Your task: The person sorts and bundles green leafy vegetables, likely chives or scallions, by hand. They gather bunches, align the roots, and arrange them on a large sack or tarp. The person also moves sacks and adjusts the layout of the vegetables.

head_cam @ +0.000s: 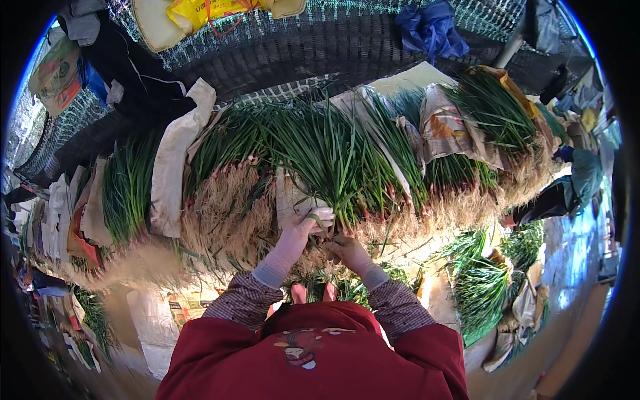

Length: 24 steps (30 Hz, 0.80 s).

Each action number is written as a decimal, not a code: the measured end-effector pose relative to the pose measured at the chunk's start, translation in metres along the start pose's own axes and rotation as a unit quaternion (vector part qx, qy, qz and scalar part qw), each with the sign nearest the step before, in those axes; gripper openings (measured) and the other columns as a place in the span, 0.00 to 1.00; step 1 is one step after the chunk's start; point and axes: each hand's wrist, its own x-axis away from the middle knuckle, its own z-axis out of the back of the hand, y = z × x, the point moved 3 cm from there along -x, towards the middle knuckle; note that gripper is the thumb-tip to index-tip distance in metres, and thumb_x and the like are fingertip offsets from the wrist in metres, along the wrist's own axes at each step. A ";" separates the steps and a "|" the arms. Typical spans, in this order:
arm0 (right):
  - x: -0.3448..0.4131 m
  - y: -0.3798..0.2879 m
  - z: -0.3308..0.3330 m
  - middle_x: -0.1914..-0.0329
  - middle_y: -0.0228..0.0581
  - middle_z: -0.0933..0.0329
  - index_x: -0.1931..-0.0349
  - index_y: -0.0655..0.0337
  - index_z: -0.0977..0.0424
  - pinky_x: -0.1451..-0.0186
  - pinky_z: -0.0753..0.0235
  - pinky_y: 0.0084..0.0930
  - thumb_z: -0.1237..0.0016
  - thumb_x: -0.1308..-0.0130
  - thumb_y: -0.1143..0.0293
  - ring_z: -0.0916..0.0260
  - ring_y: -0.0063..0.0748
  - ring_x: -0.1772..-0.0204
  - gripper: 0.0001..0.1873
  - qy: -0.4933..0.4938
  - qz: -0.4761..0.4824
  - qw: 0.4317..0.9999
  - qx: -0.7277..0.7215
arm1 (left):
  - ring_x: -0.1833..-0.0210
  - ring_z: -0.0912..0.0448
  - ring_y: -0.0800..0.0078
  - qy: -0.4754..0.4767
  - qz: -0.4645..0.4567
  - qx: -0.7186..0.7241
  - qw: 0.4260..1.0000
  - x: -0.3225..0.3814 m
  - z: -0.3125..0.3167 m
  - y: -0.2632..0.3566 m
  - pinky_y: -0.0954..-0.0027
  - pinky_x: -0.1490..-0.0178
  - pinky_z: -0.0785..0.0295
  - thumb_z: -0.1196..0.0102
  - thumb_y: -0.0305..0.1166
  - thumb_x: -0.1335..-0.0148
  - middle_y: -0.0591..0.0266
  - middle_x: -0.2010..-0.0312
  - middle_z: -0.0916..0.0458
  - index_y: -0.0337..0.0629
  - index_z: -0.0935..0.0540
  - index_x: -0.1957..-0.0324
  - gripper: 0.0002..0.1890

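In front of me, a bunch of scallions [320,155] lies with its long green leaves fanned away from me. My left hand [300,230], in a thin pale glove, is at the lower left of the bunch, and a narrow green leaf strip [316,218] runs through its fingers. Close beside it, my right hand [350,254] has its fingertips drawn together at the root end. Whatever lies between those fingertips is too small to tell. Pale, stringy roots [235,200] of other scallions hang over the near edge to the left of my hands.
More scallions [127,195] lie along the row, with white woven sacks [172,175] between them. Black netting [280,55] hangs behind. A blue plastic bag [432,30] is at the netting. Loose scallions [480,285] lie lower right, and cardboard [187,310] is on the ground to the left.
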 end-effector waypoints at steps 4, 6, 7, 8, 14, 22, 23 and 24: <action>0.029 -0.001 -0.024 0.72 0.35 0.23 0.61 0.67 0.25 0.68 0.26 0.20 0.55 0.30 0.63 0.27 0.22 0.72 0.14 -0.024 -0.010 0.999 -0.032 | 0.27 0.47 0.58 0.079 -0.047 -0.199 0.976 -0.024 0.025 0.025 0.64 0.29 0.44 0.46 0.37 0.36 0.46 0.29 0.53 0.42 0.49 0.30 0.37; 0.051 0.003 -0.030 0.70 0.34 0.22 0.57 0.67 0.25 0.66 0.27 0.19 0.54 0.30 0.64 0.28 0.21 0.71 0.13 -0.002 -0.003 0.997 -0.079 | 0.30 0.42 0.57 0.184 -0.019 -0.707 0.682 -0.026 0.062 0.029 0.59 0.33 0.38 0.47 0.46 0.36 0.50 0.30 0.47 0.47 0.45 0.31 0.36; 0.057 0.012 -0.034 0.66 0.34 0.21 0.55 0.68 0.26 0.64 0.26 0.18 0.54 0.30 0.64 0.27 0.21 0.68 0.14 0.003 0.007 0.994 -0.107 | 0.42 0.26 0.60 0.173 -0.055 -0.655 0.733 -0.016 0.087 0.044 0.61 0.42 0.28 0.46 0.42 0.36 0.50 0.38 0.32 0.46 0.37 0.34 0.30; 0.061 0.025 -0.032 0.64 0.35 0.21 0.55 0.68 0.26 0.62 0.25 0.19 0.54 0.30 0.64 0.26 0.21 0.66 0.14 0.008 0.001 0.991 -0.136 | 0.61 0.17 0.65 0.181 0.010 -0.586 0.790 0.000 0.092 0.056 0.66 0.56 0.21 0.48 0.38 0.35 0.55 0.54 0.18 0.45 0.30 0.39 0.23; 0.078 0.029 -0.067 0.65 0.41 0.20 0.56 0.65 0.24 0.60 0.24 0.23 0.53 0.31 0.62 0.24 0.29 0.65 0.15 -0.010 -0.003 1.000 0.022 | 0.57 0.21 0.73 -0.151 0.146 -0.207 0.956 0.078 0.017 -0.038 0.77 0.52 0.27 0.48 0.37 0.33 0.58 0.60 0.18 0.37 0.25 0.45 0.19; 0.056 0.013 -0.017 0.39 0.42 0.34 0.30 0.58 0.51 0.66 0.29 0.21 0.48 0.35 0.55 0.28 0.24 0.60 0.39 0.030 0.080 0.996 -0.014 | 0.87 0.45 0.83 -0.031 0.259 0.145 0.954 0.113 -0.009 -0.091 0.78 0.83 0.50 0.56 0.39 0.30 0.73 0.85 0.38 0.38 0.25 0.63 0.13; 0.045 0.028 -0.020 0.44 0.39 0.31 0.32 0.63 0.47 0.67 0.32 0.18 0.47 0.36 0.54 0.30 0.20 0.59 0.38 -0.027 0.066 0.997 -0.037 | 0.87 0.47 0.82 -0.058 0.263 0.211 0.940 0.114 -0.012 -0.092 0.78 0.83 0.51 0.57 0.40 0.29 0.74 0.86 0.40 0.38 0.26 0.64 0.15; 0.034 0.033 -0.028 0.46 0.37 0.31 0.33 0.63 0.45 0.67 0.31 0.20 0.48 0.35 0.53 0.30 0.20 0.58 0.36 -0.072 0.069 0.994 -0.041 | 0.89 0.48 0.82 -0.071 0.251 0.211 0.942 0.115 -0.010 -0.094 0.79 0.83 0.51 0.60 0.43 0.29 0.74 0.87 0.41 0.39 0.27 0.64 0.17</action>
